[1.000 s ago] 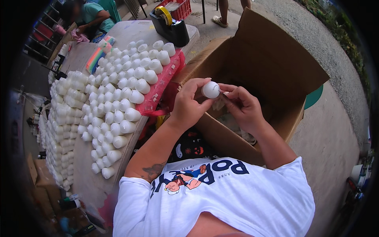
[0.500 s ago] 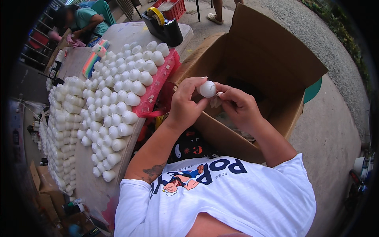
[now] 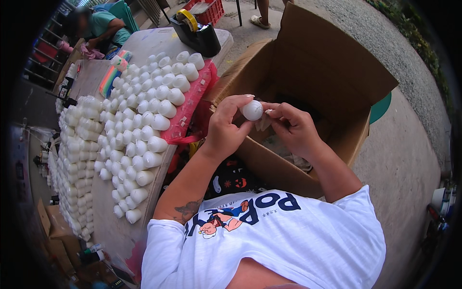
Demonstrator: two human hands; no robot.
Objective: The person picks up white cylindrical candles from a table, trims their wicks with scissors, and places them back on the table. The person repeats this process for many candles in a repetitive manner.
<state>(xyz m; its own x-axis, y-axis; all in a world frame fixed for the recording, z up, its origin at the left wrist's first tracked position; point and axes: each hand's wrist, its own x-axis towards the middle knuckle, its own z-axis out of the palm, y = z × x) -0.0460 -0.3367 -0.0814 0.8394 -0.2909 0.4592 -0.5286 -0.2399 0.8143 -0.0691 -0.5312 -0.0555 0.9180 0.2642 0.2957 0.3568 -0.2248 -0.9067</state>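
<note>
Left hand (image 3: 225, 124) still pinches white domed cup (image 3: 252, 111) above cardboard box (image 3: 332, 53); right hand (image 3: 298, 129) beside it, grip unclear; handling seemingly continues.

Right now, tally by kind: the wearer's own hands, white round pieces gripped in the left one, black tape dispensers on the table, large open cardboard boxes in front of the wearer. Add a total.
Left hand and right hand: 2
White round piece: 1
Black tape dispenser: 1
Large open cardboard box: 1
Total: 5
</note>
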